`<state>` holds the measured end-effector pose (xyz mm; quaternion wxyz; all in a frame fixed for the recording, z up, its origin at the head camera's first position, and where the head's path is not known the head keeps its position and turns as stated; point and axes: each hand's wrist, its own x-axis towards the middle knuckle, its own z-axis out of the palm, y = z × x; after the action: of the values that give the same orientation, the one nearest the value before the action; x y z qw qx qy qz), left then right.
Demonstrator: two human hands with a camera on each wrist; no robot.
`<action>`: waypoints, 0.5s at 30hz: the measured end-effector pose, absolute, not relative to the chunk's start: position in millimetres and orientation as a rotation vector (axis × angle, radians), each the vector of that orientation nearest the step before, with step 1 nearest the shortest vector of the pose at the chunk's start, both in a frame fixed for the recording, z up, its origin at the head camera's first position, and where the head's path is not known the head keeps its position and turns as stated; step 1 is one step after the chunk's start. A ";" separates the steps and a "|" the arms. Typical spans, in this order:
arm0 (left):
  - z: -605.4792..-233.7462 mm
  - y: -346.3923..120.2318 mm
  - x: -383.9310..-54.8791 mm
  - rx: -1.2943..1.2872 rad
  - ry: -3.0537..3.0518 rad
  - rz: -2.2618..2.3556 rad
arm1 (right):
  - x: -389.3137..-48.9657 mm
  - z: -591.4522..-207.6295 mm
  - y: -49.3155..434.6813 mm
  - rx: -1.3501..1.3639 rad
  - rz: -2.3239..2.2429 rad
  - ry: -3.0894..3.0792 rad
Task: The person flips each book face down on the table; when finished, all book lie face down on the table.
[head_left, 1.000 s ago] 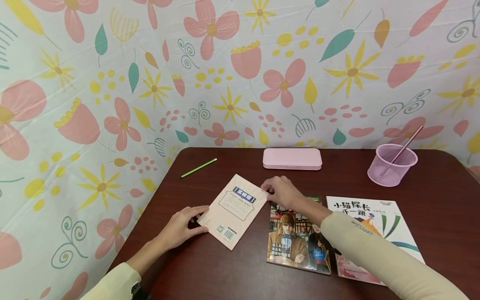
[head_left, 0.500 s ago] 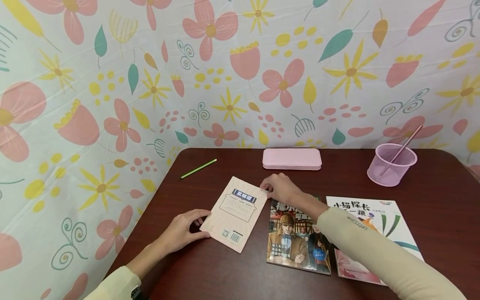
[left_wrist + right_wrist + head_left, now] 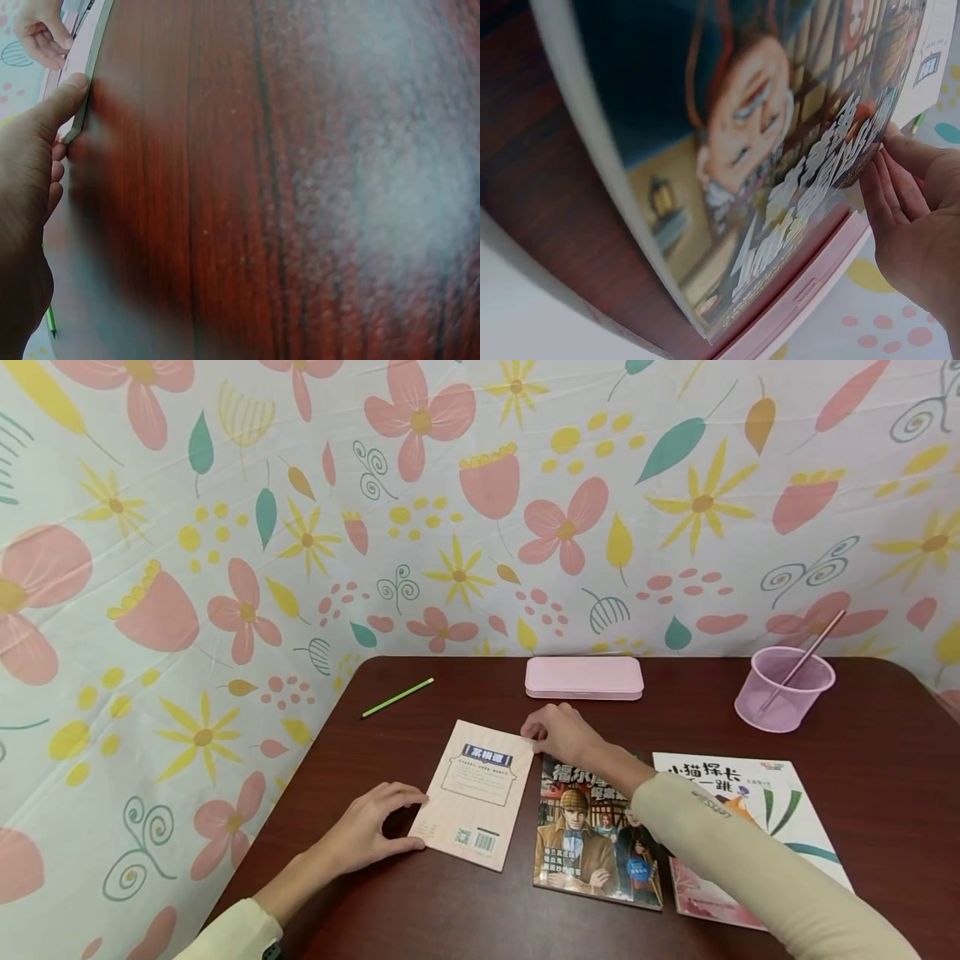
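A cream paperback book point(image 3: 476, 797), Chinese print and a barcode on its upward side, lies on the dark wooden table. My left hand point(image 3: 375, 827) holds its lower left corner, thumb near the corner and fingers along the left edge. In the left wrist view, the thumb of the left hand point(image 3: 37, 135) sits against the book's edge point(image 3: 91, 52). At the upper right corner, my right hand point(image 3: 562, 737) pinches the book with bent fingers. Under the right forearm lies a glossy comic-style book point(image 3: 577, 835), its cover large in the right wrist view.
A white picture book point(image 3: 787, 793) lies to the right, partly under the right sleeve. Behind are a pink pencil case point(image 3: 585, 677) and a pink cup point(image 3: 780, 702) holding a pencil. A green pencil point(image 3: 397, 697) lies back left. A flowered cloth point(image 3: 480, 568) hangs behind the table.
The cream book has turned counterclockwise, so its print stands nearer upright, its lower end swinging right. My left hand has shifted slightly right with it; the right hand keeps the upper right corner.
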<state>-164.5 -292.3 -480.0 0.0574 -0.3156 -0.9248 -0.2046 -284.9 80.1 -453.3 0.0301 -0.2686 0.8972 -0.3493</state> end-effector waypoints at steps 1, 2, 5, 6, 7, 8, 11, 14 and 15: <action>-479.6 -291.7 -164.0 -0.960 -2.803 -0.621 | -285.7 -453.6 80.5 -0.827 -1.079 2.765; -479.4 -291.2 -163.6 -0.964 -2.800 -0.625 | -286.6 -454.0 80.6 -0.828 -1.079 2.766; -479.0 -289.8 -162.9 -0.981 -2.793 -0.631 | -288.9 -454.2 81.5 -0.833 -1.083 2.761; -479.0 -289.4 -162.6 -0.989 -2.789 -0.631 | -289.8 -454.2 81.6 -0.835 -1.083 2.760; -478.8 -289.2 -162.4 -0.997 -2.784 -0.631 | -290.5 -454.0 81.7 -0.833 -1.085 2.758; -478.9 -289.0 -162.2 -1.007 -2.778 -0.630 | -291.2 -453.9 81.9 -0.831 -1.085 2.755; -479.2 -288.7 -161.1 -1.027 -2.766 -0.616 | -293.2 -453.8 82.4 -0.830 -1.094 2.743; -479.7 -288.8 -160.6 -1.042 -2.754 -0.609 | -295.0 -455.0 83.4 -0.823 -1.112 2.729; -480.0 -289.1 -160.6 -1.045 -2.751 -0.607 | -295.5 -455.2 83.8 -0.822 -1.123 2.723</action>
<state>-160.6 -289.1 -480.0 0.0685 -0.3469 -0.9134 -0.2017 -295.5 83.8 -455.2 0.0416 -0.2687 0.8896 -0.3670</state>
